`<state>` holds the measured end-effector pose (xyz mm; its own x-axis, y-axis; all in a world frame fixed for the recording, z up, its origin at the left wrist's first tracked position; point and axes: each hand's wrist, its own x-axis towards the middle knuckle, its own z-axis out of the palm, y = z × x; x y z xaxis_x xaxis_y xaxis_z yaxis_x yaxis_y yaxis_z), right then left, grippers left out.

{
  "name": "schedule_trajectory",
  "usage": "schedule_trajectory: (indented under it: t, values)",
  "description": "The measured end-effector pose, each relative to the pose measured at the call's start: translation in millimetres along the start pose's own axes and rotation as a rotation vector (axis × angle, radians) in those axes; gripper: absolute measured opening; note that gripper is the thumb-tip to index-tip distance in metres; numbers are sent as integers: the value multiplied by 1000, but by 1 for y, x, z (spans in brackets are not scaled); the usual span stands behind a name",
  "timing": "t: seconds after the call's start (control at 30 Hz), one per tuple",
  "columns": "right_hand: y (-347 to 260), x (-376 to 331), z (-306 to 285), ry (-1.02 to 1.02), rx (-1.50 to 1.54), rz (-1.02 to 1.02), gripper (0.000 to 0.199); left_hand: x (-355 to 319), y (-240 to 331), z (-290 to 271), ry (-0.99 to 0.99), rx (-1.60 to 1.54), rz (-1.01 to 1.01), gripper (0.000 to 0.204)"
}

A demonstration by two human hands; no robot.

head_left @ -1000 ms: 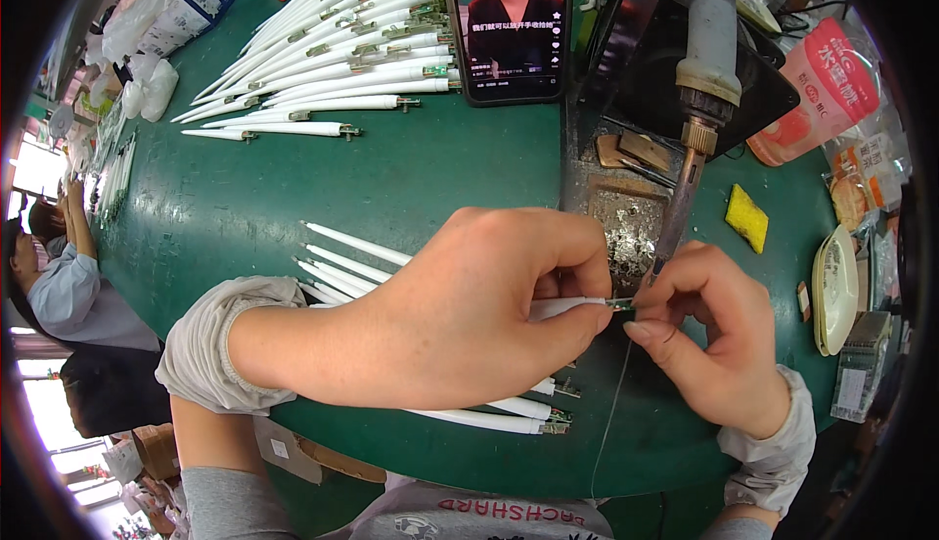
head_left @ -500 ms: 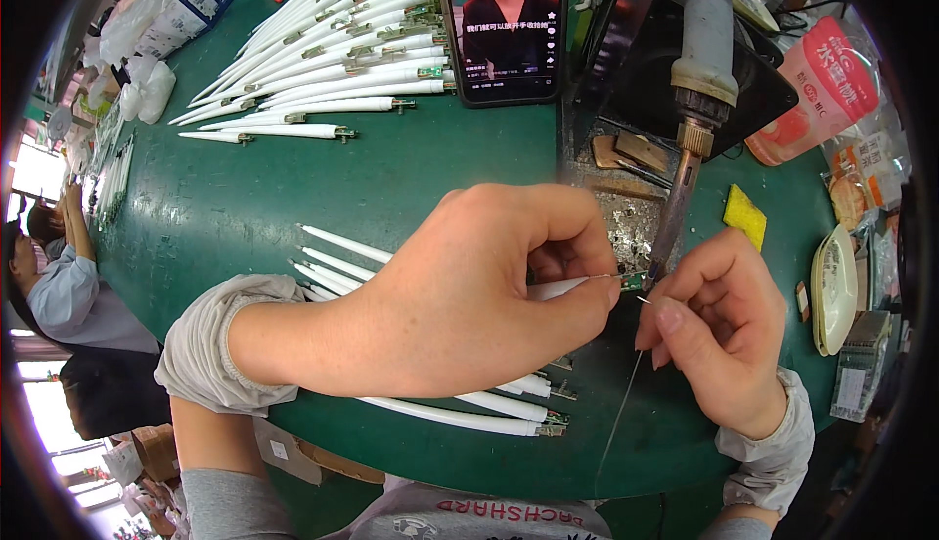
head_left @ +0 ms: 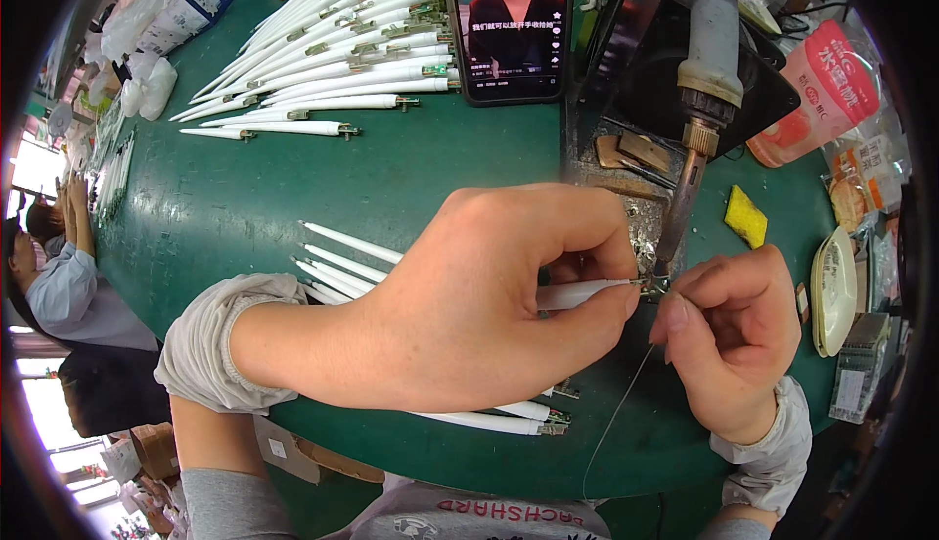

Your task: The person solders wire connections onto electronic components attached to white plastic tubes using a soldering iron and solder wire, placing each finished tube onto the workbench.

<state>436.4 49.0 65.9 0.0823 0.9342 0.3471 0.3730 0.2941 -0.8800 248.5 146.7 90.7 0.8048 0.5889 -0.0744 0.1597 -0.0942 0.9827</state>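
Note:
My left hand [head_left: 499, 295] pinches a white pen-shaped stick [head_left: 579, 294] with a small green circuit board on its right end. That board sits right under the tip of a fixed soldering iron [head_left: 706, 80], which points downward; whether they touch I cannot tell. Between thumb and forefinger, my right hand [head_left: 738, 330] grips a thin solder wire [head_left: 618, 408]. Its upper end is near the iron tip, and the rest trails toward the table's front edge. Beneath my left hand lie several more white sticks [head_left: 357, 245], partly hidden by my wrist.
Many finished-looking white sticks [head_left: 342, 61] lie fanned at the back left. A phone [head_left: 509, 41] stands beside them. Right of the iron are a yellow sponge [head_left: 746, 217], a pink cup [head_left: 817, 95] and a pale dish [head_left: 833, 291]. Another person [head_left: 64, 286] sits at far left.
My left hand has shifted slightly right with the stick, its board now under the iron tip. My right hand has moved a little right, and the solder wire's end is now closer to the tip.

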Motion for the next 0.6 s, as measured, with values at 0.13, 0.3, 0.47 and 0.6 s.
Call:
schedule_trajectory:
  t: [0.13,0.3,0.47,0.6]
  values:
    - [4,-1,-2,-19,-7,-58,19,0,-3,0,-1,-8,55,6]
    - [10,0,-7,-59,118,-21,18,-4,-1,1,-37,-29,-63,5]
    - [10,3,-3,-52,244,150,15,-5,-4,3,-26,-20,-53,6]
    - [14,3,0,-52,280,223,14,-6,-6,3,8,119,61,8]
